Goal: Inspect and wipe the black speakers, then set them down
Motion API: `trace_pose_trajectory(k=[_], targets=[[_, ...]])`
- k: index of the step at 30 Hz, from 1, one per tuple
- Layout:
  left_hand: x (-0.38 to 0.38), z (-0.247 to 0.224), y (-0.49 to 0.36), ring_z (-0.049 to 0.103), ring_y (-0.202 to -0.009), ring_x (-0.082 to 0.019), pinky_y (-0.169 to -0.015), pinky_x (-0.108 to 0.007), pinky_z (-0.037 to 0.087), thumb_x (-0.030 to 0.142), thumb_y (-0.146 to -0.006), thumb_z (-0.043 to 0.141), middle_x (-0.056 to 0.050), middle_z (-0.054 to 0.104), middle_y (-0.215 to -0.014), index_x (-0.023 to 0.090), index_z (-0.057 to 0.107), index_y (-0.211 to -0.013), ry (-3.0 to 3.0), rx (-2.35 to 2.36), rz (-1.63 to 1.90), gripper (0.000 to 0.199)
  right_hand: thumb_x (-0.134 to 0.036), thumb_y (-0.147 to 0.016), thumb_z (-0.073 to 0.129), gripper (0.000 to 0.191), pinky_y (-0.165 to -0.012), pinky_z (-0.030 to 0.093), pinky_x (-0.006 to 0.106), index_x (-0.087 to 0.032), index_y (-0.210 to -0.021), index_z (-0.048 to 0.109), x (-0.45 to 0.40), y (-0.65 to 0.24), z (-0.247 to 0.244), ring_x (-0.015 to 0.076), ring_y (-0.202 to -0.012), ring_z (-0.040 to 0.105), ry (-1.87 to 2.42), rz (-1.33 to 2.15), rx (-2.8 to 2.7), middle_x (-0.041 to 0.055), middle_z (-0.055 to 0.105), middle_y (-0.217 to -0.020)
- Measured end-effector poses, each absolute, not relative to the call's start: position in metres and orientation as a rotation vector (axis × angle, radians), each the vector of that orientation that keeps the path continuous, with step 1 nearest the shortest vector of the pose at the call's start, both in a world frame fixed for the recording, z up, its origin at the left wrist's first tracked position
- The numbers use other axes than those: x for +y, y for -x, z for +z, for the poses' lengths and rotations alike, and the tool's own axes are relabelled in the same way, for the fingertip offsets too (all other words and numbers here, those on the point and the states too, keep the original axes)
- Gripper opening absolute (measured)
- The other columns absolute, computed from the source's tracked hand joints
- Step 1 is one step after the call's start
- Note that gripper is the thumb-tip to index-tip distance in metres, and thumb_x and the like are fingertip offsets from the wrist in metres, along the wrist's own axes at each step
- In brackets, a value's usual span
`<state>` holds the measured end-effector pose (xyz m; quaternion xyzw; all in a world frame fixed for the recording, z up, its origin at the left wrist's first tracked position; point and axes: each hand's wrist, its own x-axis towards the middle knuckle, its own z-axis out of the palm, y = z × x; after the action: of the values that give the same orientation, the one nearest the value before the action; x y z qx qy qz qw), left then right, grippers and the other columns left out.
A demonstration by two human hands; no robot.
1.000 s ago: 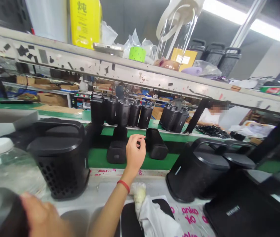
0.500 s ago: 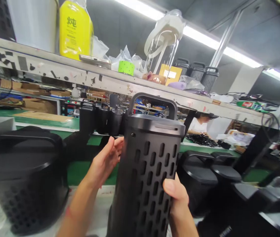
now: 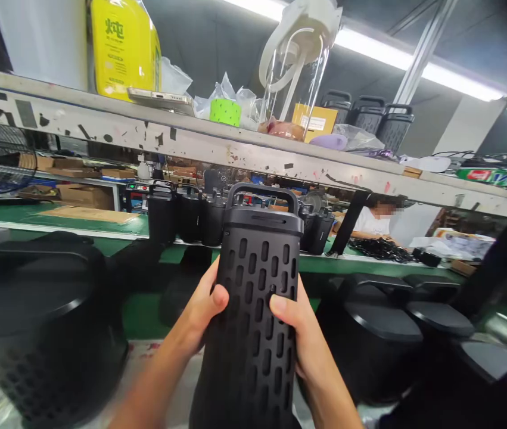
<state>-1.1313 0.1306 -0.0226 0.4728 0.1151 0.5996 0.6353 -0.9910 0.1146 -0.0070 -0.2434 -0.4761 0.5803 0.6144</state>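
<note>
One big black speaker (image 3: 34, 316) at left, blurred, on near edge of surface (image 3: 141, 316). Left hand (image 3: 197, 307) closed round lower body of tall speaker (image 3: 253, 333), held upright above surface; right hand (image 3: 291, 325) gripping opposite side. Body looks stiff, likely fairly heavy; slotted grille (image 3: 253, 280) gives fingers purchase, so two-handed body grip suits, or top handle (image 3: 262, 193). Row of speakers (image 3: 190, 217) along far edge; more speakers (image 3: 373, 328) at right.
</note>
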Motion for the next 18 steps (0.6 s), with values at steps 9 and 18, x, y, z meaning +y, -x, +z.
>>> trace_pose_trajectory(k=[9, 18], targets=[[0.149, -0.043, 1.145, 0.065, -0.12, -0.036, -0.11, -0.044, 0.048, 0.05, -0.079, 0.072, -0.01, 0.077, -0.112, 0.015, 0.072, -0.113, -0.818, 0.088, 1.088, 0.049, -0.068, -0.09, 0.053, 0.09, -0.127, 0.006, 0.048, -0.032, -0.161, 0.009, 0.102, 1.003, -0.012, 0.0216, -0.155, 0.002, 1.021, 0.877, -1.378, -0.0039, 0.009, -0.167], [0.157, -0.046, 1.136, 0.071, -0.108, -0.034, -0.1, -0.044, 0.055, 0.055, -0.077, 0.068, -0.011, 0.079, -0.099, 0.013, 0.073, -0.102, -0.667, 0.19, 1.165, 0.05, -0.072, -0.095, 0.04, 0.084, -0.128, 0.001, 0.036, -0.029, -0.16, 0.011, 0.111, 0.987, -0.011, 0.012, -0.154, 0.007, 1.087, 0.868, -1.497, -0.006, 0.011, -0.166]])
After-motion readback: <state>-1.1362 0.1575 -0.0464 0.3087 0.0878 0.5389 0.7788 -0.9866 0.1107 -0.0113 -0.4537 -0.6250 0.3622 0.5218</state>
